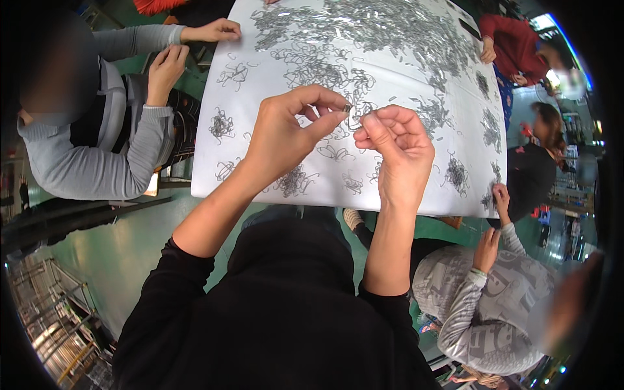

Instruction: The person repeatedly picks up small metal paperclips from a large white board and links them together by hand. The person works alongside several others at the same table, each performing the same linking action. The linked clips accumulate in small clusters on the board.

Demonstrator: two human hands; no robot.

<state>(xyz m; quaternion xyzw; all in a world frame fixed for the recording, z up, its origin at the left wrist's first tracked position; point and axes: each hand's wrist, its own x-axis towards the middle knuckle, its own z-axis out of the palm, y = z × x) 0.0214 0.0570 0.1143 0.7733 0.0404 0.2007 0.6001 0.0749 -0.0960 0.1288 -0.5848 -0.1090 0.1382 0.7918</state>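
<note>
Both of my hands are raised over a white-covered table (221, 175), fingertips facing each other a short gap apart. Between thumb and forefinger, my left hand (283, 130) pinches a small dark metal clip (347, 109). My right hand (403, 146) has its thumb pressed against the forefinger, with a thin bent wire (365, 111) at the tips; the other fingers are curled. The wire's full shape is partly hidden by the fingers. Below and beyond the hands lie loose curved wire pieces (305, 68).
A broad spread of small flat metal pieces (390, 26) covers the far part of the table. Small wire piles (292, 181) lie along the near edge, another (456, 174) at right. Co-workers sit left (97, 143), right (494, 312) and far right (517, 52), hands at the table's edges.
</note>
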